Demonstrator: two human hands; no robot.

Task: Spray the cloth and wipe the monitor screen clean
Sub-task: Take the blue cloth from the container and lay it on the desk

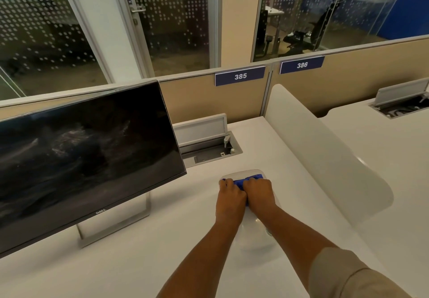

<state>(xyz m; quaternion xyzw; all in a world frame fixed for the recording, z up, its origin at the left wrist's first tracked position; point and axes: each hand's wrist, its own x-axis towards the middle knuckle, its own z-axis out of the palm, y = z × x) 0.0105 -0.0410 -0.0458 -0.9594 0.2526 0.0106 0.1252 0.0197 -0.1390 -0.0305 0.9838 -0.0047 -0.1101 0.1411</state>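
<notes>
A white desk (162, 239) is seen from above, glossy enough to carry a faint reflection just ahead of and beneath the hands. The left hand (229, 195) and right hand (261, 193) are set side by side on the desk, touching, both with fingers curled down over a blue cloth (246, 180); only a bunched strip of the cloth is visible between and just beyond the knuckles. Whether the cloth is gripped or merely pressed flat cannot be told with certainty, though the fingers are curled round it. A beige sleeve (343, 274) is noted on the right arm. To the left of the hands a monitor (83, 158) stands on a silver frame stand (116, 223), its dark screen tilted back and marked with pale smears and streaks; "DELL" is read on the lower bezel. Beyond the hands an open cable hatch (209, 142) is let into the desk, its flap raised. To the right a frosted curved divider (325, 154) separates a neighbouring desk with a second hatch (401, 100). A beige partition (204, 96) at the rear carries blue plates reading "385" (240, 76) and "386" (301, 65). Behind it, dotted frosted glass walls and a glass door (171, 26) labelled "PUSH" are recorded.
</notes>
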